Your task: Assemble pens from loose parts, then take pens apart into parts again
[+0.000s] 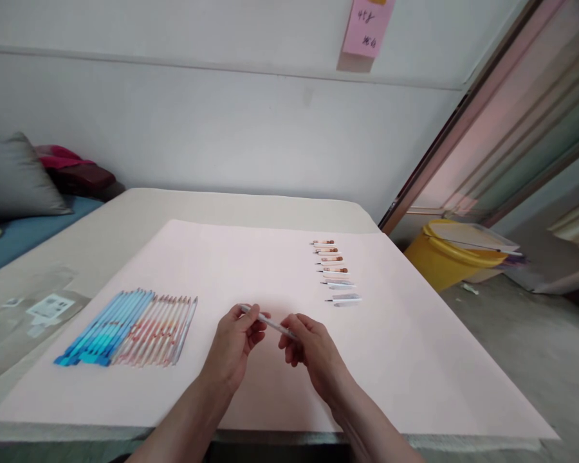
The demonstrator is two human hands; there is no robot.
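Between my two hands, above the pale pink sheet (251, 270), a slim whitish pen (275, 325) lies at a slant. My left hand (236, 341) pinches its upper left end. Thumb and fingers of my right hand (311, 347) close round its lower right end. To the left lie blue pens (109, 321) in a tight row, and beside them a row of pens with clear and reddish barrels (157, 328). On the right, several pen refills with dark tips (335, 265) rest next to short printed barrel pieces (335, 271), in a column.
A clear plastic bag with a label (51, 308) lies at the table's left. Behind the table is a white wall with a pink note (368, 27). A yellow bin (439, 257) stands on the floor at right, and a grey cushion (22, 177) sits far left.
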